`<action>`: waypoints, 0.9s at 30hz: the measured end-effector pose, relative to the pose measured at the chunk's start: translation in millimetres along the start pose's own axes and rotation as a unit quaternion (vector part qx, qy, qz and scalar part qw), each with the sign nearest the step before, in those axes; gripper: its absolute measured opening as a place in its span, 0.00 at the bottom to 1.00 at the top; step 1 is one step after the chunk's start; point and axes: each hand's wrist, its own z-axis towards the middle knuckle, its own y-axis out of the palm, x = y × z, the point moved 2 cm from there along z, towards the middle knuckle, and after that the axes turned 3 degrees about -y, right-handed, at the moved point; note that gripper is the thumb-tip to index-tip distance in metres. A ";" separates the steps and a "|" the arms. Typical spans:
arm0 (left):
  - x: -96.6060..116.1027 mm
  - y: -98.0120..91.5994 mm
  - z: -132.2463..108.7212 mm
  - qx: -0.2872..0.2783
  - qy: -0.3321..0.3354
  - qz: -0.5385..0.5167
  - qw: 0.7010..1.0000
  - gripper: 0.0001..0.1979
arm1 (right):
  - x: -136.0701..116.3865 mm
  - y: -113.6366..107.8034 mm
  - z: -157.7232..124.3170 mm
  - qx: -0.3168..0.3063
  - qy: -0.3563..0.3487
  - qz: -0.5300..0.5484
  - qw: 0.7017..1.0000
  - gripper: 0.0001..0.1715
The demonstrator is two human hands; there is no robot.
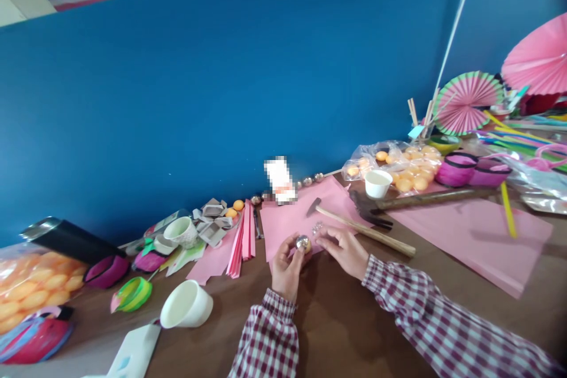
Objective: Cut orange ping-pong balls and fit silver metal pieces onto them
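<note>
Far left, 9 o'clock of the hands: bag of orange balls (pixel 26 283), probably bagged so they cannot roll. White cup (pixel 186 305) lies on its side at 8 o'clock.

Centre: left hand (pixel 286 266) pinches a small ball (pixel 303 243), silvery over orange, between thumb and fingertips. It is held just above the near edge of the pink sheet (pixel 283 224). The tight pinch suits a round, slippery thing.

Right hand (pixel 345 250) sits just beside it at 3 o'clock, fingers loosely curled, tips near the ball. Cannot tell whether it grips anything. Small silvery piece (pixel 317 228) lies on the sheet at 11 o'clock of that hand.

Hammer (pixel 367 232) lies at 1 o'clock, its handle running just past the right hand and easy to reach. Second cup (pixel 378 183) stands upright beyond.
</note>
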 end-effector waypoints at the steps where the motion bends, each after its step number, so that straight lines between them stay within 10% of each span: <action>1: 0.1 0.1 0.1 -0.003 0.002 0.003 1.000 0.19 | -0.6 1.5 -0.4 -0.013 0.006 0.019 1.000 0.10; 27: -4.4 -4.9 4.1 0.021 0.040 0.088 0.995 0.20 | 13.0 13.4 -3.6 -0.067 0.100 0.164 0.979 0.13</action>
